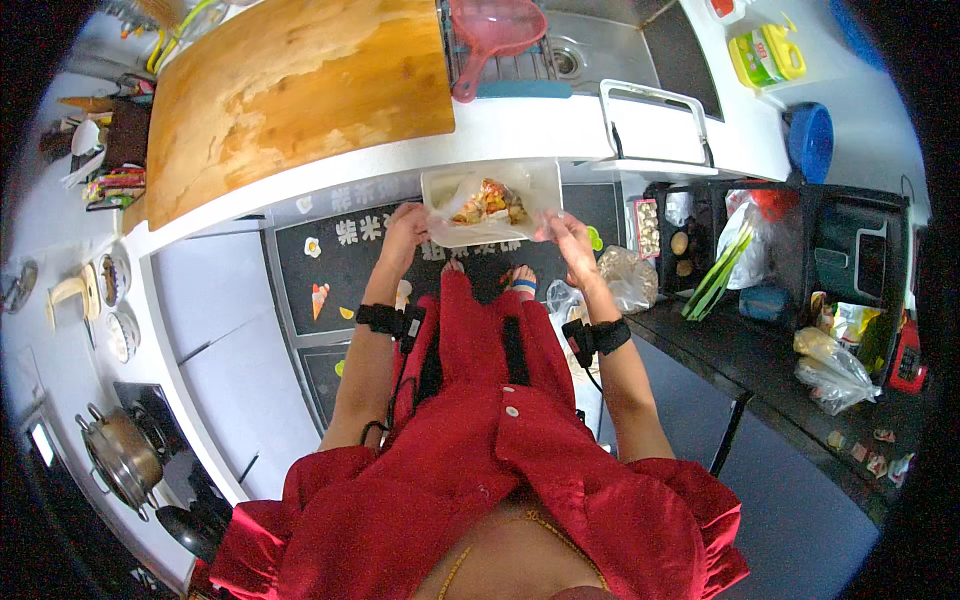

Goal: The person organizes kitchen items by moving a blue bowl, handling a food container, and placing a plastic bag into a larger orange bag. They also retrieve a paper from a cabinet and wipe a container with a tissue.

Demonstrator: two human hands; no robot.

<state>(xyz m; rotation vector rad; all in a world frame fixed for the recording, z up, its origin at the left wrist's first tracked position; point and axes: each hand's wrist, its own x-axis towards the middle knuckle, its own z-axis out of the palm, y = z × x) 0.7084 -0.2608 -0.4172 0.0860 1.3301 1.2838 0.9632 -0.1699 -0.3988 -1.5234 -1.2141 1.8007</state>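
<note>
A white rectangular bin (491, 176), lined with a thin clear plastic bag, is below the front edge of the counter. Food scraps (491, 204) in orange, yellow and white lie inside it. My left hand (409, 231) grips the left side of the bin's rim and liner. On the opposite side, my right hand (564, 234) pinches the rim and the bag's edge. Both wrists are bent inward, and a black strap with a small device sits on each forearm.
A large wooden board (300, 97) covers the counter's left part. A pink colander (499, 30) rests over the steel sink (607, 49). A white frame (656, 120) hangs at the counter edge. Bagged goods (628, 279) and a dark shelf with green onions (716, 274) stand right. A steel pot (124, 457) is lower left.
</note>
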